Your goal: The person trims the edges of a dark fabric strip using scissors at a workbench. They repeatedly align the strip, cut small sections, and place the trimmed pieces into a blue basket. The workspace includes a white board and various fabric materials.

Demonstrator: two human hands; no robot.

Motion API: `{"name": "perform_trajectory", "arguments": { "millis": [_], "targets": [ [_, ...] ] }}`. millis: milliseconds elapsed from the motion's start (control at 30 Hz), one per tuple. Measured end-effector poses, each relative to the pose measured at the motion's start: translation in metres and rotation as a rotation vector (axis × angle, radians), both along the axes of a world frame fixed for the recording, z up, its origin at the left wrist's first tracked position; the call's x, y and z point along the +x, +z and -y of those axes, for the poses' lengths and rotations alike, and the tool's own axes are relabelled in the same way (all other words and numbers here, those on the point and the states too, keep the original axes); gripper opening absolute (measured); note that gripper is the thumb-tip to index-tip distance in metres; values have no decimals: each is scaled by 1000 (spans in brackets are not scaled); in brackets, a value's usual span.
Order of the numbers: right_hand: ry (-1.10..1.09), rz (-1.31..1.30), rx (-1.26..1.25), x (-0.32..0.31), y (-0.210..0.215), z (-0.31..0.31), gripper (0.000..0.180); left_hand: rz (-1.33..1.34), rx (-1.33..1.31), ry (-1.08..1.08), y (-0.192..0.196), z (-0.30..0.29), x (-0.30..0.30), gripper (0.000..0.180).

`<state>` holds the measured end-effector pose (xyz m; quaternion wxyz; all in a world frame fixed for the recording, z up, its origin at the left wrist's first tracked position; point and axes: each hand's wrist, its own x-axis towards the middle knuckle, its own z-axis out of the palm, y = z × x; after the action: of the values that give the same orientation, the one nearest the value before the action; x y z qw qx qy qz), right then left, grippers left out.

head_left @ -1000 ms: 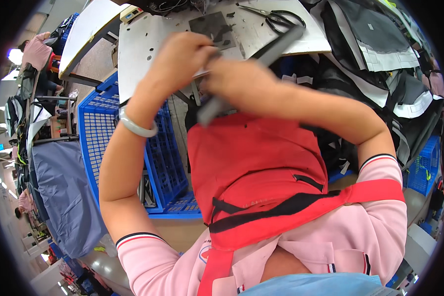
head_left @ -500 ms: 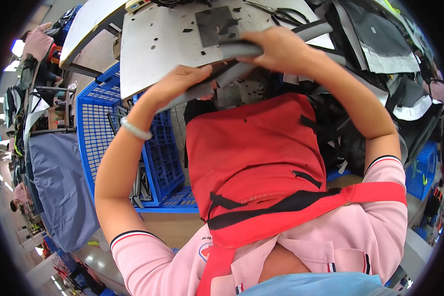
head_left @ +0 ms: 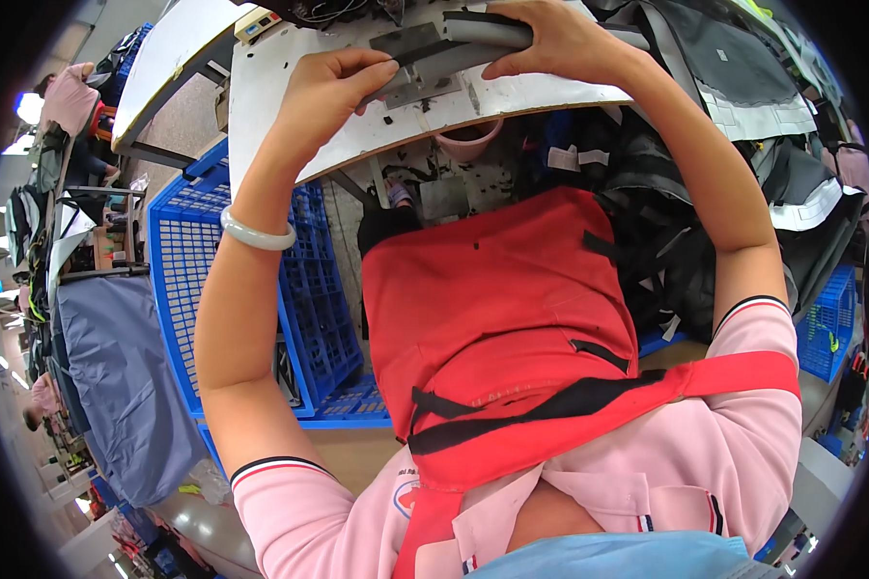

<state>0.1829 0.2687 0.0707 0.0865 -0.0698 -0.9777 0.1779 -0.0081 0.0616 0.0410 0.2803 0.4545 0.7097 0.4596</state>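
Note:
A grey strip with black edges (head_left: 441,64), seemingly fabric, runs between my hands over the white table. My left hand (head_left: 330,95) pinches its left end between thumb and fingertips. Wrapped over the strip farther right is my right hand (head_left: 565,43), with the thumb below and the fingers above it. Past that hand, more grey strip (head_left: 630,39) reaches toward the dark pile on the right. Beneath the strip, a dark metal plate (head_left: 425,89) is set in the tabletop.
Dark machinery with wires (head_left: 343,12) stands at the table's far edge. Black scraps dot the white tabletop (head_left: 270,106). A blue plastic crate (head_left: 179,241) stands at left. Grey and black fabric pieces (head_left: 743,87) are heaped at right. Under the table sits a pinkish bin (head_left: 469,143).
Both hands have moved forward over the table with the strip. The left end, earlier hanging below the near edge, is now above the metal plate. The scissors have gone from sight.

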Motion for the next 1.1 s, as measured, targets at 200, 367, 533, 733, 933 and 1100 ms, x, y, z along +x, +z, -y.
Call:
{"name": "perform_trajectory", "arguments": {
  "millis": [200,367,533,733,933,1100],
  "targets": [
    [-19,-10,-94,-12,-4,-14,71,-64,24,50,-6,-19,-12,32],
    [-27,-28,-98,-16,-1,-17,70,-22,55,34,-9,-27,-20,32],
    [-64,57,-103,-18,7,-13,74,-35,56,37,-5,-25,-19,31],
    [-105,-26,18,-32,-7,-32,90,78,48,18,-5,-37,-35,32],
    [-153,65,-189,-10,-3,-5,93,67,42,43,-5,-23,-25,32],
    [-110,-11,-62,-7,-24,-7,87,59,42,6,-7,-17,-24,34]
  ]
}}
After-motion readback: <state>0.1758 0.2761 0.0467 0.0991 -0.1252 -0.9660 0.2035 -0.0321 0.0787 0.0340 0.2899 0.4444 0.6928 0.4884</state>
